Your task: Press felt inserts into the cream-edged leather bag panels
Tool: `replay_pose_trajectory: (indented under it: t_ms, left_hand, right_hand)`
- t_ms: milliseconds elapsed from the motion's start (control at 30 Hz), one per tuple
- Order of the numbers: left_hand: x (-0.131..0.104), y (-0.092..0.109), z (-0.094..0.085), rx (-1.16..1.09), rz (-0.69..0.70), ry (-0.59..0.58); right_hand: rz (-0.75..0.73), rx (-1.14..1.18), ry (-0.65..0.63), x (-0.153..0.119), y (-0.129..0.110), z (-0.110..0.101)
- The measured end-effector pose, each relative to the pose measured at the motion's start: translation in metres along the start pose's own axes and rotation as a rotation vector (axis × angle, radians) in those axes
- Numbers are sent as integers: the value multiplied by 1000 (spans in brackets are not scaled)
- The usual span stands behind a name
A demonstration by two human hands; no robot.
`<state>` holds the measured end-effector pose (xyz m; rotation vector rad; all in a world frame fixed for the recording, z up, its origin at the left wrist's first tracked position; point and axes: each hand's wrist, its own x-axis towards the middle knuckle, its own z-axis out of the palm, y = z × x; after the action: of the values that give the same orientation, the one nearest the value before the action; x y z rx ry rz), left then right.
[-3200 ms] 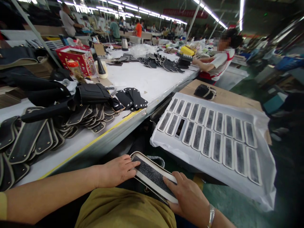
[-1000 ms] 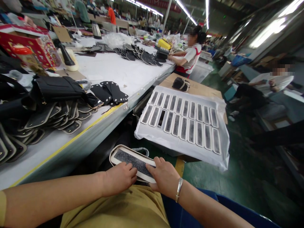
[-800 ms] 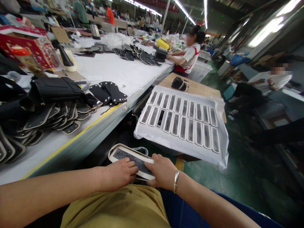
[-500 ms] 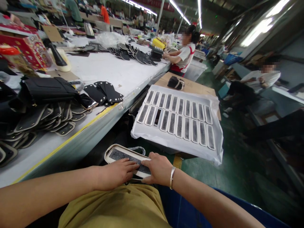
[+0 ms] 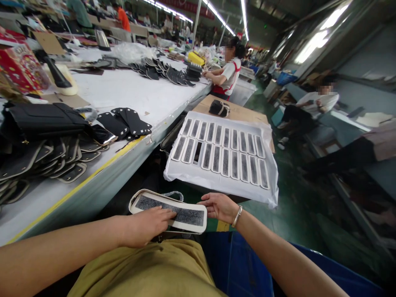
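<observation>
A long white-edged panel with a dark grey centre strip (image 5: 192, 218) lies over my lap on top of a cream-rimmed piece. My left hand (image 5: 153, 222) rests flat on its middle, fingers spread along the grey strip. At the panel's right end is my right hand (image 5: 219, 207), its fingers apart and the fingertips by the end edge. Behind the panel a plastic-wrapped loop (image 5: 173, 194) sticks up. Two rows of similar panels (image 5: 234, 165) lie on a white-covered tray (image 5: 210, 181) ahead, with one dark gap in the near row.
A long white worktable (image 5: 114, 93) on the left bears stacked black pieces (image 5: 63, 152), a black bag (image 5: 46, 119) and a white bottle (image 5: 66, 80). A blue bin (image 5: 241, 264) stands at my right. A person (image 5: 229, 72) works past the tray.
My right hand has moved off the panel's face to its right end, and its fingers have opened. The left hand remains on the panel. The view has shifted slightly to the right.
</observation>
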<state>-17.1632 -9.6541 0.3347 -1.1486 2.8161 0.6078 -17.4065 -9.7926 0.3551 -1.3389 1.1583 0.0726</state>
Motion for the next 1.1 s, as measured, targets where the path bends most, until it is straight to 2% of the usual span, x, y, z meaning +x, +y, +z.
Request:
replay_pose_trajectory:
  t_ms: [100, 200, 300, 433, 633, 800, 933, 1100]
  left_hand:
    - [-1, -3, 6, 5, -1, -3]
    - [-1, -4, 8, 4, -14, -9]
    - [-2, -1, 2, 4, -7, -23]
    - [-3, 2, -5, 23, -10, -35]
    - [-3, 2, 1, 18, -20, -7]
    - [-5, -2, 10, 14, -13, 3]
    - [-4, -4, 10, 1, -18, -36]
    - [-2, 0, 4, -32, -24, -48]
  right_hand:
    - [41, -47, -39, -8, 22, -3]
    - [30, -220, -46, -9, 32, 6]
    - [-104, -483, 31, -4, 23, 14]
    - [-339, -816, 111, 8, 4, 11]
    - [-427, -1054, 31, 28, 7, 2]
    - [-371, -1106, 4, 30, 13, -1]
    - [-270, -1095, -30, 29, 2, -3]
    - [34, -941, -280, 36, -18, -13]
